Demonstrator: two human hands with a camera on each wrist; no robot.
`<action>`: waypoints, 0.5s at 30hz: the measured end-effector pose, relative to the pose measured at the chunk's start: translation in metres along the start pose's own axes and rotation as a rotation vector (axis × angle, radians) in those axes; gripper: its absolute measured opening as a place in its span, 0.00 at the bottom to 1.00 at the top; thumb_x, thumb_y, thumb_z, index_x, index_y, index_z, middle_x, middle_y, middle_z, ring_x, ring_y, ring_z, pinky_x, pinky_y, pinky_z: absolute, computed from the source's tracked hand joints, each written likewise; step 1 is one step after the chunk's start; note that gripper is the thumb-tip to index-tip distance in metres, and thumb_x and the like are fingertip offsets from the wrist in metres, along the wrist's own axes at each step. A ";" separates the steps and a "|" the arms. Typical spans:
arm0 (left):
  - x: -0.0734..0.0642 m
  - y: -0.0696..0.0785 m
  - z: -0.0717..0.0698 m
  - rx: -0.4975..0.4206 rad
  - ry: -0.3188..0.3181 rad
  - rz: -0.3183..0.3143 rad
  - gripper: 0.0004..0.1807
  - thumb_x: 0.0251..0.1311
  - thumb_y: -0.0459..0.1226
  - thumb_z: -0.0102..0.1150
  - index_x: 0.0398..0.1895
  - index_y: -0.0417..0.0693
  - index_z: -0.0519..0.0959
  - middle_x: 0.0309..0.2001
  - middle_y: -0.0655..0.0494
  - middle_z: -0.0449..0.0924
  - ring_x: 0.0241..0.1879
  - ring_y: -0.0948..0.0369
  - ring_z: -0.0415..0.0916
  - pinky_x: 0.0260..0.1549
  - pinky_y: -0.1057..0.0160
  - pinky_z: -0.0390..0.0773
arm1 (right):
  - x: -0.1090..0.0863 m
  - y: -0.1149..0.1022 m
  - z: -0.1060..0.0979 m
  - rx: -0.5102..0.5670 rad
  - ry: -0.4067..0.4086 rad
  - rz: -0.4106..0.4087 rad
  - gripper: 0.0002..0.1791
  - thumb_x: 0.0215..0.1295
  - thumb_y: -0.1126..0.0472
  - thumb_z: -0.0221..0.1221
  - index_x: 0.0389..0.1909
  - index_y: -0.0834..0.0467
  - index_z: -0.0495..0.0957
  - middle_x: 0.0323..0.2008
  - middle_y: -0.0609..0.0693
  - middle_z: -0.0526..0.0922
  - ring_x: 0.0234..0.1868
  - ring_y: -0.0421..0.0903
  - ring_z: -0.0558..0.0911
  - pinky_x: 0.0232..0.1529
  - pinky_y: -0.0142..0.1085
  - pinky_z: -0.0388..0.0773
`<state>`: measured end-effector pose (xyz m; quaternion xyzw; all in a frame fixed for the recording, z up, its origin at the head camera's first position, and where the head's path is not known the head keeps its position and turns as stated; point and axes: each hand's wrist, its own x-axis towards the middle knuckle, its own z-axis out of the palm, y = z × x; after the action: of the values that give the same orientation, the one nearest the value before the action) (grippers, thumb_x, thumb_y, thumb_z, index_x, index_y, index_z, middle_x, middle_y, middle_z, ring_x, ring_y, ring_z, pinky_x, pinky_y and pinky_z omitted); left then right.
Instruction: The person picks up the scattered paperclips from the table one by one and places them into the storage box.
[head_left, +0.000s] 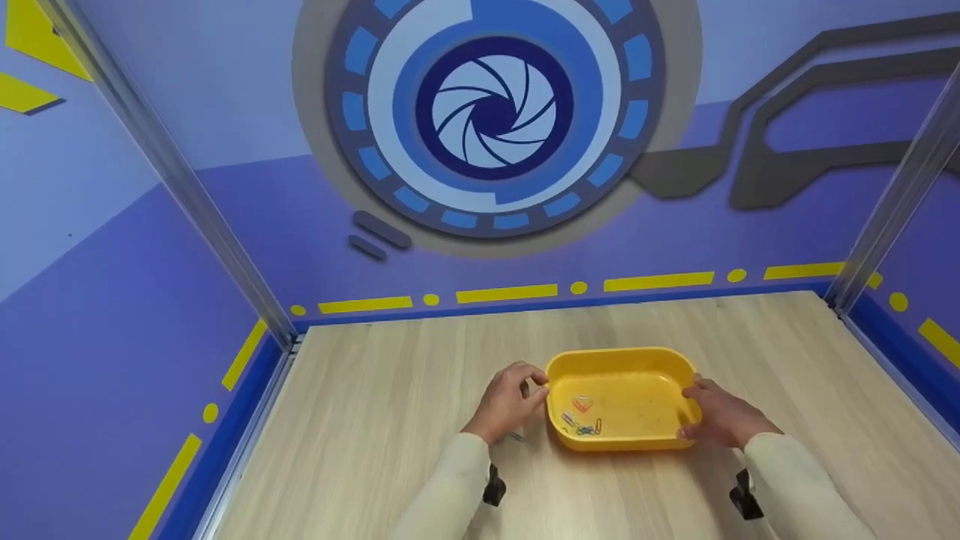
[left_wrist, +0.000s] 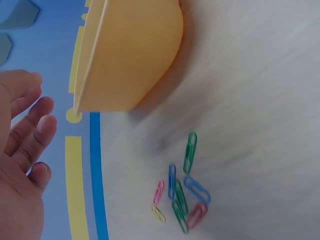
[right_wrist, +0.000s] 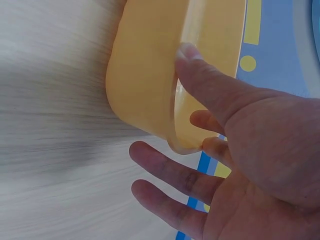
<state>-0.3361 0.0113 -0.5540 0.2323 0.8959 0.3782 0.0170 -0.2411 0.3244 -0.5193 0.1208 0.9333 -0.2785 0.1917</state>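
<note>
A yellow plastic tray (head_left: 630, 442) with rounded corners sits in front of me, several coloured paper clips (head_left: 583, 429) lying in its left part. My right hand (head_left: 724, 414) holds the tray's right end; its thumb (right_wrist: 200, 67) is on the rim, two fingertips show inside, and the other two fingers stretch out past the corner. At the left end, my left hand (head_left: 510, 401) has its fingertips right by the rim. Its fingers are loosely bent with nothing between them in the left wrist view. More loose paper clips (left_wrist: 181, 195) lie on the tabletop below the left hand.
The pale wooden tabletop (head_left: 375, 420) carries the tray and the loose clips. Behind it rises a blue and purple printed wall (head_left: 480, 270). Metal posts stand at the back left (head_left: 217, 232) and back right (head_left: 892, 202) corners.
</note>
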 end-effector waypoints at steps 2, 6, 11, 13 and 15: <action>-0.002 -0.004 -0.003 0.002 0.000 -0.003 0.09 0.58 0.45 0.56 0.41 0.58 0.78 0.37 0.68 0.74 0.34 0.61 0.72 0.27 0.74 0.69 | 0.000 -0.001 0.000 0.005 -0.003 -0.001 0.54 0.41 0.38 0.65 0.67 0.59 0.55 0.71 0.61 0.36 0.66 0.70 0.47 0.58 0.65 0.51; -0.006 -0.014 -0.008 0.013 0.008 -0.013 0.06 0.57 0.44 0.57 0.39 0.62 0.77 0.37 0.68 0.74 0.33 0.60 0.73 0.27 0.73 0.69 | -0.001 -0.001 -0.001 0.002 -0.012 -0.004 0.54 0.41 0.37 0.64 0.67 0.58 0.55 0.71 0.61 0.36 0.66 0.70 0.47 0.57 0.66 0.50; -0.012 -0.026 -0.014 0.019 0.013 -0.025 0.06 0.57 0.42 0.57 0.38 0.63 0.77 0.38 0.66 0.75 0.33 0.59 0.73 0.27 0.73 0.70 | -0.003 -0.001 -0.003 -0.029 -0.004 -0.014 0.52 0.43 0.38 0.64 0.67 0.58 0.55 0.71 0.62 0.38 0.65 0.71 0.49 0.57 0.66 0.51; -0.016 -0.032 -0.017 0.027 0.012 -0.039 0.06 0.58 0.43 0.57 0.39 0.62 0.77 0.38 0.66 0.75 0.34 0.60 0.73 0.28 0.73 0.70 | -0.003 -0.001 -0.002 -0.035 -0.004 -0.021 0.51 0.44 0.39 0.64 0.67 0.58 0.56 0.71 0.63 0.38 0.65 0.71 0.49 0.57 0.65 0.51; -0.021 -0.037 -0.019 0.033 0.011 -0.059 0.07 0.57 0.42 0.57 0.39 0.62 0.77 0.39 0.67 0.75 0.34 0.61 0.72 0.28 0.73 0.69 | -0.003 -0.001 -0.001 -0.040 -0.007 -0.030 0.51 0.43 0.39 0.64 0.66 0.58 0.56 0.71 0.63 0.38 0.65 0.71 0.49 0.58 0.65 0.52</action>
<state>-0.3368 -0.0328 -0.5691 0.2041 0.9086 0.3638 0.0191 -0.2392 0.3238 -0.5173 0.1021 0.9397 -0.2630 0.1932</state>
